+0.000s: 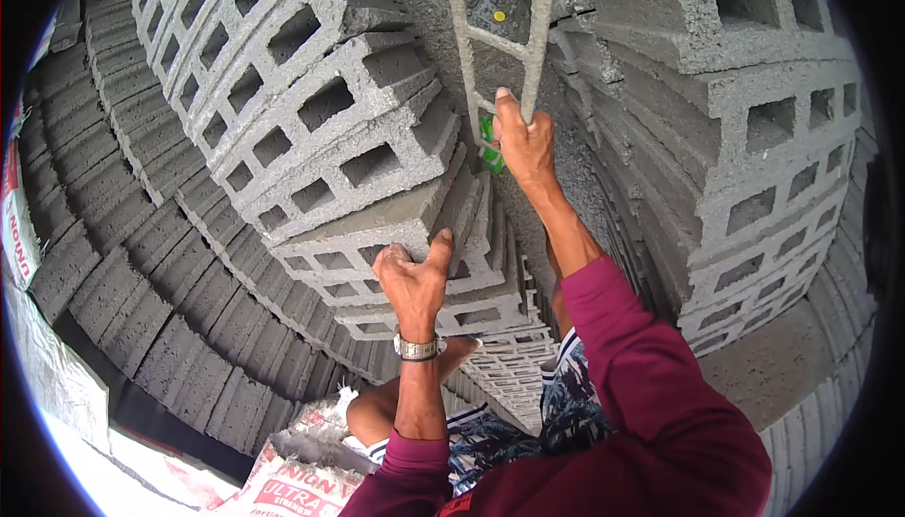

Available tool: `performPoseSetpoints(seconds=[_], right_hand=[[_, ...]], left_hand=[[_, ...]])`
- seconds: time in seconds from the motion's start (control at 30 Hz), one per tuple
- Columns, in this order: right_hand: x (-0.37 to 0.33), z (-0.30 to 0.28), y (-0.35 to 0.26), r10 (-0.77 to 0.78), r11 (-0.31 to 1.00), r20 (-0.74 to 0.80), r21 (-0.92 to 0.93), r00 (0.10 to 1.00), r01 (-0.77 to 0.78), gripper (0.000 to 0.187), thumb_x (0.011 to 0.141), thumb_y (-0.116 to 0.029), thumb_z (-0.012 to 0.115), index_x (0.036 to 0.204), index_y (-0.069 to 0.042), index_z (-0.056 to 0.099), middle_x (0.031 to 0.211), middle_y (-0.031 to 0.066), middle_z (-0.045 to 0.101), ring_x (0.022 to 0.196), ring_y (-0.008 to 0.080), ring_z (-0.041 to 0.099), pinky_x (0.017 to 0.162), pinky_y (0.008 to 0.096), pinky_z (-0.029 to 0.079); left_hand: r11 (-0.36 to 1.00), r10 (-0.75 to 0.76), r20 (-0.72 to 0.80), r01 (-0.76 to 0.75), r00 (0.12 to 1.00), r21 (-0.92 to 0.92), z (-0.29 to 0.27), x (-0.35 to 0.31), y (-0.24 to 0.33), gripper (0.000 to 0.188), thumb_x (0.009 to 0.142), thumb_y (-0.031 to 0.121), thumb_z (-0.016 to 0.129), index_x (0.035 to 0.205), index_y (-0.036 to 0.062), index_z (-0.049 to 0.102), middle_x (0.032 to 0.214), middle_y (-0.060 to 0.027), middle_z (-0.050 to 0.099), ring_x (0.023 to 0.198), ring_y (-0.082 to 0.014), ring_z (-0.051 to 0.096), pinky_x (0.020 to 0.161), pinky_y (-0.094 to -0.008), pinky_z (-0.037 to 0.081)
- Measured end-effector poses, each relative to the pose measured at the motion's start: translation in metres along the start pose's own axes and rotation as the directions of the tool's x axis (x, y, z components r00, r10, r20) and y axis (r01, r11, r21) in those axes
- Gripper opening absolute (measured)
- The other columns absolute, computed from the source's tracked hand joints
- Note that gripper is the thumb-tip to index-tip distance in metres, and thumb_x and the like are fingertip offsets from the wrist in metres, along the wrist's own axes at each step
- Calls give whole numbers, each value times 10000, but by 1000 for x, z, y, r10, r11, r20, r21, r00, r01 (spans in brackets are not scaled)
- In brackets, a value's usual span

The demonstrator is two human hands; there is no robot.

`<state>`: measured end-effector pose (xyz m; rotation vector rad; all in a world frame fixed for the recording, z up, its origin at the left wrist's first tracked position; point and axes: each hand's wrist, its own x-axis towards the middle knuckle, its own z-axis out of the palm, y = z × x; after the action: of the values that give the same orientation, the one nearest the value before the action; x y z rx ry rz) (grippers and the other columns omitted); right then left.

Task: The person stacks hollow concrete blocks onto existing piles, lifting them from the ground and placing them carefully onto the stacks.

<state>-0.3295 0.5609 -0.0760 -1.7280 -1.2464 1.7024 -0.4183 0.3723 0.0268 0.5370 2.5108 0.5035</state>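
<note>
My left hand, with a watch on its wrist, grips a grey concrete hollow block at the end of the left stack. The thumb lies on its upper edge and the other fingers curl at the holed face. Farther ahead, my right hand is closed around a side bar of a narrow, ladder-like metal frame caked in grey cement. That frame stands in the gap between the stacks. Beside the right hand is something bright green, partly hidden by the frame.
Hollow blocks rise in a tall stack on the left and another on the right. More rows of blocks curve along the far left. Printed cement sacks lie at the lower left. A small yellow disc shows in the gap.
</note>
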Motion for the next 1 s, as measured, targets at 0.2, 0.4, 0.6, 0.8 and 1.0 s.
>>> performPoseSetpoints(seconds=[0.2,0.4,0.6,0.8,1.0], right_hand=[[7,6,12,-467,870,3,-178,884,460,146,927,-180,652,974,-52,600,545,121,525,466,289,542,466,411,405],[13,11,63,-307,933,33,-185,951,307,102,940,-139,640,942,-60,576,561,144,500,474,334,529,458,422,379],[-5,-10,-25,-49,995,-25,-91,998,46,544,968,-387,567,613,26,581,531,114,553,498,246,544,546,403,418],[-6,-47,-47,30,990,-86,-133,996,-42,564,970,-427,556,611,7,582,553,78,553,525,213,531,560,392,415],[-50,-16,-144,45,994,20,95,999,-47,492,994,-383,561,629,-58,503,551,-12,421,489,88,401,484,259,339]], left_hand=[[990,-136,39,135,990,25,-3,1,8,611,728,385,834,573,-22,405,624,-129,430,667,-287,403,637,-448,337],[981,-188,121,183,975,58,-1,-2,16,619,718,410,832,582,-65,460,661,-207,491,712,-370,465,719,-495,385],[953,229,-96,-203,969,227,31,9,5,625,765,425,807,578,-50,449,522,-161,441,509,-269,421,531,-450,362],[996,-87,19,87,996,35,-17,14,56,440,821,385,764,956,-33,749,914,-196,728,906,-401,671,941,-456,465],[968,193,-188,-156,963,195,1,79,78,571,788,475,765,905,-83,734,765,-230,697,825,-412,653,863,-480,477]])
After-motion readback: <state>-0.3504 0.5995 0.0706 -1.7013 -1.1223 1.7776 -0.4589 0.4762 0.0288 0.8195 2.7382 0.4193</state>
